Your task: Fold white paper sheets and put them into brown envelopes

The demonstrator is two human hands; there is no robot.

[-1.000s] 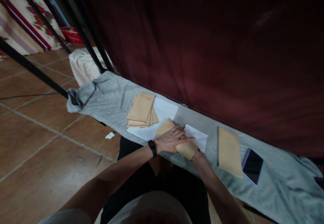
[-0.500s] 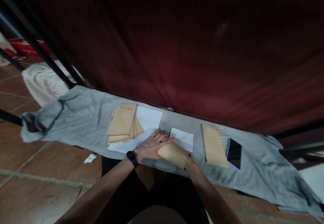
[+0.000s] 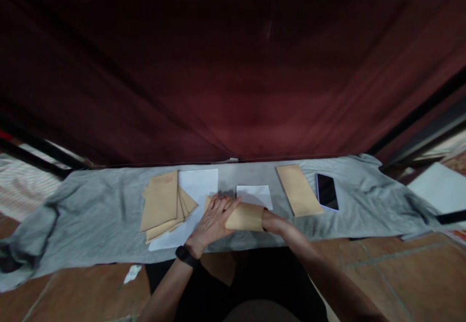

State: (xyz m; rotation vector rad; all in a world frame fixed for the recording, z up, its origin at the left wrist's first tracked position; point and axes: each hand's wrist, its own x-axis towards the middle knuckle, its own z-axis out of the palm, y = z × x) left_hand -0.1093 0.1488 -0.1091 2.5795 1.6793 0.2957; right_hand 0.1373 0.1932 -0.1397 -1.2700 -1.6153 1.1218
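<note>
A tan envelope [image 3: 245,217] lies near the front edge of a bench covered in grey cloth [image 3: 98,205]. My left hand [image 3: 214,220] rests flat on the envelope's left end, fingers stretched out; a black band is on that wrist. My right hand [image 3: 271,221] is at the envelope's right end, with its fingers hidden under or inside the envelope. A small white sheet [image 3: 255,195] lies just behind the envelope. To the left, a fanned stack of tan envelopes [image 3: 162,204] sits on a larger white sheet [image 3: 198,186].
A single tan envelope [image 3: 298,189] and a dark phone [image 3: 326,191] lie to the right on the cloth. A dark red curtain [image 3: 233,70] hangs right behind the bench. Tiled floor [image 3: 400,268] lies below, with a scrap of paper [image 3: 131,273] on it. A white sheet [image 3: 439,187] shows far right.
The view has swung to the right, so the bench now runs level across the frame. Both hands stay on the same envelope, the left one pressing flat.
</note>
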